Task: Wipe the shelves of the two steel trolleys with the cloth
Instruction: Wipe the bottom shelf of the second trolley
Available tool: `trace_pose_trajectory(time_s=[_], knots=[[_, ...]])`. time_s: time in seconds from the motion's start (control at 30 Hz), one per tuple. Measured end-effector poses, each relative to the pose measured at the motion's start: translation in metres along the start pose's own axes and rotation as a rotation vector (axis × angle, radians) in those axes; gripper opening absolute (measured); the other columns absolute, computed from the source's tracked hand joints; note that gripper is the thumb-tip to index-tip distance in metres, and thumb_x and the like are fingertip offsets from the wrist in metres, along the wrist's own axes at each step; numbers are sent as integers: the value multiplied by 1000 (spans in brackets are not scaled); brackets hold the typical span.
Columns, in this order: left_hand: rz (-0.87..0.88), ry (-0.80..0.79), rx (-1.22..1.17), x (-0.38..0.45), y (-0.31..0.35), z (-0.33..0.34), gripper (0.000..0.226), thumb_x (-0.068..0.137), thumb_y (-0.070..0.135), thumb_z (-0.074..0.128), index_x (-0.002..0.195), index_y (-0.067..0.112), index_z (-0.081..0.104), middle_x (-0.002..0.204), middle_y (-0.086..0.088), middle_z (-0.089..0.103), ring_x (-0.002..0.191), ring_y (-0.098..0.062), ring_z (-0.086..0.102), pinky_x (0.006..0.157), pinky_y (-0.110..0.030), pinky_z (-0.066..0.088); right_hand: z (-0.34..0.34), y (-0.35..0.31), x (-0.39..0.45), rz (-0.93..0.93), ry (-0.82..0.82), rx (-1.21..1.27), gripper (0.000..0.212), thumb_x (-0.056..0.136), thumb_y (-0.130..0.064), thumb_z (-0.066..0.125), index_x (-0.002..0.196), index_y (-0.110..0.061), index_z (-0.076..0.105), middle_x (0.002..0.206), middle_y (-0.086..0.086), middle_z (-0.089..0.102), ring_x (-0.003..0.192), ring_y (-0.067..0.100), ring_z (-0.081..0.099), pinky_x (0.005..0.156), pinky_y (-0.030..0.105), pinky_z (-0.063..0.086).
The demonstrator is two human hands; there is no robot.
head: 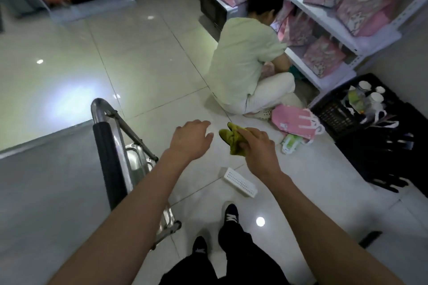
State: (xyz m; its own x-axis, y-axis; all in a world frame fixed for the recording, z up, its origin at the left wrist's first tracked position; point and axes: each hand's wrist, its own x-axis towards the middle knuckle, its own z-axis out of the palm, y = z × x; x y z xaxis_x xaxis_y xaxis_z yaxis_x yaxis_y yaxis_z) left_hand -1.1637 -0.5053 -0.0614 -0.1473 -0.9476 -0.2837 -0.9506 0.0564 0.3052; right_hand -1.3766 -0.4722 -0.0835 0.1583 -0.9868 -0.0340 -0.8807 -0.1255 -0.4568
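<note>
A steel trolley fills the lower left; its flat top shelf (pixel 46 192) is grey, and its handle bar (pixel 108 159) with a black grip runs along the right side. My right hand (pixel 256 146) grips a bunched yellow-green cloth (pixel 231 139) over the tiled floor, to the right of the trolley. My left hand (pixel 192 137) hovers beside it, fingers relaxed and holding nothing, apart from the cloth and the handle. Only one trolley is in view.
A person (pixel 245 62) in a pale top crouches on the floor ahead at a white rack (pixel 324 25) of pink bags. A black crate (pixel 361 104) with cups stands at the right. A white perforated tray (pixel 239 181) and pink bags (pixel 294 120) lie on the floor.
</note>
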Motion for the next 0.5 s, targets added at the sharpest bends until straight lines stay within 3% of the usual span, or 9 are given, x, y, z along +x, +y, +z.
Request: trace_pose_trajectory(time_s=[0.27, 0.5], knots=[[-235, 63, -23, 71, -43, -38, 49, 102, 44, 41, 147, 26, 44, 140, -4, 56, 125, -27, 54, 99, -43, 43, 4, -18, 149, -269, -124, -21, 54, 101, -16, 53, 148, -41, 45, 133, -1, 58, 116, 26, 54, 92, 41, 48], [-402, 150, -84, 135, -129, -83, 49, 103, 44, 40, 148, 25, 44, 140, -5, 56, 126, -28, 53, 100, -44, 43, 42, -85, 277, -434, -192, -23, 52, 98, -14, 58, 141, -40, 51, 130, 0, 61, 111, 30, 54, 91, 46, 47]])
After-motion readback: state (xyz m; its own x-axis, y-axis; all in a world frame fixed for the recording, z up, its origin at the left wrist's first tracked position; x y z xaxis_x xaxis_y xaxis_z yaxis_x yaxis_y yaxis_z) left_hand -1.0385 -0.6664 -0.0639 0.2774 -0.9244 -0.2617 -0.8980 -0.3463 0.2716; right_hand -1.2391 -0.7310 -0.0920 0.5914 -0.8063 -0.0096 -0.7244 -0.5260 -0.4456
